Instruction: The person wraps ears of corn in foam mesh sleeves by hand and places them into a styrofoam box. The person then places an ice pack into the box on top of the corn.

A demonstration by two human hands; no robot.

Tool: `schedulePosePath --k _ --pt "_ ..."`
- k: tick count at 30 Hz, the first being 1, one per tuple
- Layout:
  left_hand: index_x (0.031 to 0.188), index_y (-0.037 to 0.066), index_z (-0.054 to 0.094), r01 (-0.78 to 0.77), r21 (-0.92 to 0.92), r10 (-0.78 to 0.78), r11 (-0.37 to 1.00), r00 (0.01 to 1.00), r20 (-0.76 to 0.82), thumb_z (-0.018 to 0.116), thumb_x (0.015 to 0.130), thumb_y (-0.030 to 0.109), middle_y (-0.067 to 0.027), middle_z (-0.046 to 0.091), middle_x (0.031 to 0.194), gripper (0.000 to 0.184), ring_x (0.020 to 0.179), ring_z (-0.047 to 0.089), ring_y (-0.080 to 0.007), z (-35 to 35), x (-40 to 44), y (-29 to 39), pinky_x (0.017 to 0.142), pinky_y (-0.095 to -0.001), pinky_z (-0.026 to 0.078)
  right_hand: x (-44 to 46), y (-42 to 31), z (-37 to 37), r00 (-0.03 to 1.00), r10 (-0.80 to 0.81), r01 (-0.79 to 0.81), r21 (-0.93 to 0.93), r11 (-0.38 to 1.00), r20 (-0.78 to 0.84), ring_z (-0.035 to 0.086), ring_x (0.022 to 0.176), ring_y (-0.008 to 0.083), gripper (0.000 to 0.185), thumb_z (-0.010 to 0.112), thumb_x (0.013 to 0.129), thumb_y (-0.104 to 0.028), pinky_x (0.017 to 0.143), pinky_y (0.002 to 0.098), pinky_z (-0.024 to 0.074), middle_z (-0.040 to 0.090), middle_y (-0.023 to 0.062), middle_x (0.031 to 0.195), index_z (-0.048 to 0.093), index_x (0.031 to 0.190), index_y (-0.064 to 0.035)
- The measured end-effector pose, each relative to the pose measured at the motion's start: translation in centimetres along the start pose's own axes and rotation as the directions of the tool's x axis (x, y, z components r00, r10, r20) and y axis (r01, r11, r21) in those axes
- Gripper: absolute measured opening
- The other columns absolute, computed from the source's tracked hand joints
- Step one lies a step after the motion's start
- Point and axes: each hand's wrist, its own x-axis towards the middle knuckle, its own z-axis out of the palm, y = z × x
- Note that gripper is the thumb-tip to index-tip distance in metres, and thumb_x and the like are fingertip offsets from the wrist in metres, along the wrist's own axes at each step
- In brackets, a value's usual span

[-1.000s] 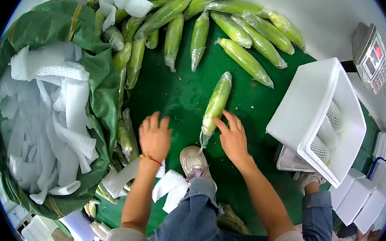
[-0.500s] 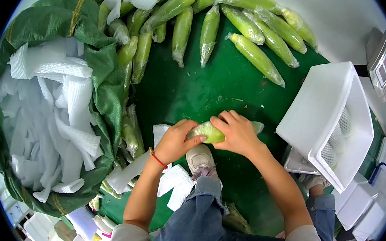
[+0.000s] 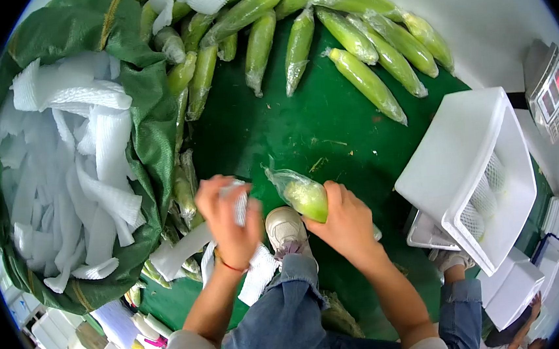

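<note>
My right hand (image 3: 342, 219) is closed around an ear of corn (image 3: 308, 200) in green husk, wrapped in clear plastic film. The loose end of the film sticks out to the upper left. Motion smears my left hand (image 3: 227, 221), which wears a red cord at the wrist. A white foam net sleeve (image 3: 240, 205) shows between its thumb and fingers; whether they grip it cannot be made out. Below that hand, another white foam piece (image 3: 259, 274) lies beside my shoe (image 3: 288, 229).
Several film-wrapped ears of corn (image 3: 299, 51) line the back of the green floor (image 3: 243, 134). At left stands a green sack (image 3: 153, 112) full of white foam sleeves (image 3: 116, 144). A tilted white foam box (image 3: 452, 154) holds netted ears, near a scale (image 3: 549, 94).
My left hand has let go of the wrapped corn and moved left and down to the foam sleeve. My right hand keeps the corn, now tilted, with its film end loose.
</note>
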Motion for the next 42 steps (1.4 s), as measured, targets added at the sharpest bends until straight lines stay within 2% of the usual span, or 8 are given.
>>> schedulePosePath --k 3,5,7,14,18,21,32,42 --pt "0.123 0.003 0.048 0.191 -0.279 -0.145 0.941 0.973 0.178 0.058 0.082 0.0 -0.0152 0.049 0.119 0.043 0.104 0.051 -0.0313 4.6 -1.7 2.9 0.093 -0.0391 0.04 -0.3 -2.5 0.5 0.998 -0.006 0.005 0.016 1.0 0.062 0.061 0.081 0.0333 0.06 0.075 0.068 -0.026 0.067 0.0406 0.0502 0.057 0.0144 0.091 0.045 0.114 -0.0008" --pt "0.124 0.006 0.043 0.673 -0.739 -0.538 -0.029 0.613 0.579 0.05 0.086 0.0 -0.0082 0.051 0.11 0.039 0.094 0.056 -0.0189 6.3 -2.0 2.6 0.081 -0.0285 0.048 -0.8 -3.7 -0.6 0.989 0.012 -0.03 0.122 0.992 0.146 0.059 0.087 0.0334 0.061 0.073 0.073 -0.023 0.072 0.0397 0.0506 0.053 0.0187 0.102 0.042 0.119 0.0005" --pt "0.122 0.007 0.042 0.614 -0.766 -0.478 -0.19 0.624 0.619 0.048 0.086 -0.001 -0.0077 0.051 0.103 0.037 0.09 0.058 -0.0196 5.9 -2.0 2.0 0.079 -0.0307 0.05 -1.6 -3.1 -2.4 0.983 -0.026 -0.031 0.298 0.954 0.183 0.059 0.093 0.0311 0.063 0.073 0.074 -0.023 0.077 0.039 0.0504 0.05 0.0198 0.109 0.04 0.123 0.0004" --pt "0.117 0.005 0.046 0.574 -0.7 -0.129 -0.425 0.727 0.674 0.047 0.092 0.01 -0.0103 0.057 0.099 0.026 0.091 0.06 -0.0226 4.5 0.2 3.2 0.079 -0.0342 0.052 -4.3 0.5 -1.2 0.639 -0.54 -0.767 0.398 -0.503 0.548 0.064 0.078 0.0235 0.056 0.062 0.088 -0.033 0.068 0.0375 0.0537 0.057 0.019 0.104 0.037 0.128 -0.002" --pt "0.101 0.006 0.051 0.728 -0.653 -0.118 -0.209 0.644 0.756 0.049 0.094 0.018 -0.011 0.061 0.093 0.014 0.088 0.061 -0.0242 3.9 1.4 2.0 0.079 -0.0369 0.051 -2.7 0.3 -1.3 0.846 -0.178 -0.433 0.842 0.322 0.503 0.065 0.07 0.0295 0.063 0.065 0.083 -0.037 0.064 0.037 0.054 0.062 0.0184 0.094 0.039 0.126 0.0008" --pt "0.101 0.006 0.05 0.77 -0.618 -0.362 -0.157 0.537 0.762 0.051 0.093 0.015 -0.0115 0.061 0.093 0.011 0.087 0.061 -0.0232 4.6 1.1 1.6 0.078 -0.0351 0.051 -1.7 -2.0 -2.5 0.905 0.117 -0.222 0.22 0.95 0.408 0.066 0.077 0.036 0.068 0.069 0.078 -0.038 0.065 0.0413 0.0541 0.062 0.0237 0.097 0.039 0.124 0.0013" --pt "0.128 0.006 0.052 0.693 -0.445 0.235 -0.567 0.654 0.719 0.034 0.098 0.042 -0.0269 0.048 0.13 0.051 0.118 0.052 -0.0355 5.6 2.3 1.1 0.094 -0.0455 0.047 -3.5 0.9 -3.2 0.703 -0.19 -0.704 0.708 -0.053 0.685 0.056 0.095 0.017 0.07 0.073 0.077 -0.02 0.084 0.0326 0.0467 0.053 0.0067 0.108 0.034 0.133 -0.0006" --pt "0.09 0.006 0.052 0.697 -0.715 0.197 -0.056 0.709 0.677 0.062 0.09 0.028 -0.0033 0.051 0.081 0.025 0.079 0.05 -0.016 5.1 4.5 -1.3 0.072 -0.0309 0.043 -3.9 0.9 -3.6 0.731 -0.194 -0.597 0.751 0.284 0.654 0.055 0.103 0.0202 0.068 0.073 0.077 -0.026 0.087 0.0322 0.0444 0.054 0.0117 0.114 0.039 0.129 -0.0003"
